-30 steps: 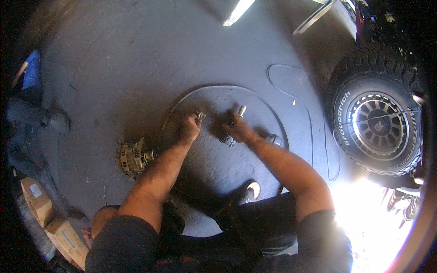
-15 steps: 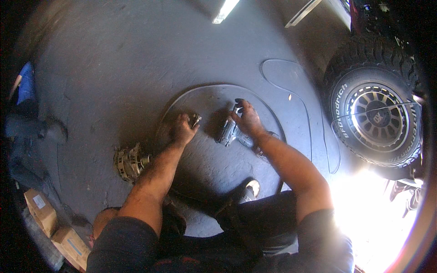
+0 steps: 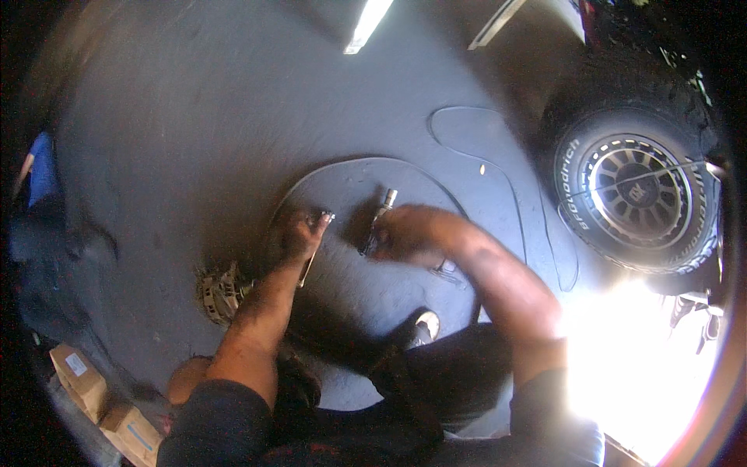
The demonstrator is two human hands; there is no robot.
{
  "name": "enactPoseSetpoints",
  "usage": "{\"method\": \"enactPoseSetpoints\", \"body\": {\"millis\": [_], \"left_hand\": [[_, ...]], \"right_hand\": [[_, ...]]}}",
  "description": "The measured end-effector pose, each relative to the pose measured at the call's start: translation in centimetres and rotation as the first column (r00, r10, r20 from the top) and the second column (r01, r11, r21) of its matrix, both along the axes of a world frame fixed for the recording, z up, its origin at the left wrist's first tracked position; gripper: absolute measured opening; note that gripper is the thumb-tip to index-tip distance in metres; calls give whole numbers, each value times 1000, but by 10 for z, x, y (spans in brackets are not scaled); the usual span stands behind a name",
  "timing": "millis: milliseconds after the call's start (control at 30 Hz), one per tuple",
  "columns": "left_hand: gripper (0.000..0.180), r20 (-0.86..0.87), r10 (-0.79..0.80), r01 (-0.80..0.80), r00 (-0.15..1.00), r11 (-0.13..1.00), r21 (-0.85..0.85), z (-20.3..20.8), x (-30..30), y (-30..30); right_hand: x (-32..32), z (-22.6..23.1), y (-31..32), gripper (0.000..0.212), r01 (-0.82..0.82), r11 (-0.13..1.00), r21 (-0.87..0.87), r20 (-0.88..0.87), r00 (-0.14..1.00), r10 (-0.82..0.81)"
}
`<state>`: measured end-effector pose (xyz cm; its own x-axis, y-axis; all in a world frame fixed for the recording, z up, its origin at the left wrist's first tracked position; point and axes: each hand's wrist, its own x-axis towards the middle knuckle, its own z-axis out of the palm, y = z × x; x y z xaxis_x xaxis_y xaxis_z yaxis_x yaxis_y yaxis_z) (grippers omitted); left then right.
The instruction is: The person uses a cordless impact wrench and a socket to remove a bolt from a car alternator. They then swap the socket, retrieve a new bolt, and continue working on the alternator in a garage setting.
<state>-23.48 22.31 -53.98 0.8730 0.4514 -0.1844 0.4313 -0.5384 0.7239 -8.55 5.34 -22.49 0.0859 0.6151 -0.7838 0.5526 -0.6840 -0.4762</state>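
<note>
My left hand (image 3: 298, 235) is closed around a slim metal wrench (image 3: 309, 268); its bright end pokes out by the thumb and its shank runs down beside the wrist. Across a short gap, my right hand (image 3: 401, 233), smeared by motion, is wrapped round the body of an impact wrench. A shiny socket (image 3: 391, 197) sticks out of its front, angled up and away from me. Most of the tool lies hidden under the hand and forearm. Left of my left forearm, an alternator (image 3: 220, 292) rests on the floor, partly covered by the arm.
A dark hose (image 3: 373, 159) loops on the grey floor around my hands. Further right lies a thin cable (image 3: 510, 167). A large wheel (image 3: 634, 194) stands at the right, with strong glare below it. Cardboard boxes (image 3: 78, 381) sit at the lower left, near my shoe (image 3: 426, 328).
My right hand has shifted from the impact wrench's front end back onto its body, and the socket now shows. My left hand has turned, so the wrench's shank is visible below it.
</note>
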Motion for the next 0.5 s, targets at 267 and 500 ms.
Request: {"method": "enactPoseSetpoints", "body": {"millis": [267, 500], "left_hand": [[68, -339, 286, -228, 896, 953, 202, 197, 5, 57], [65, -381, 309, -343, 871, 939, -22, 495, -122, 114]], "right_hand": [[-68, 257, -29, 32, 42, 835, 549, -136, 990, 39], [-67, 406, -143, 41, 274, 961, -24, 189, 946, -265]]}}
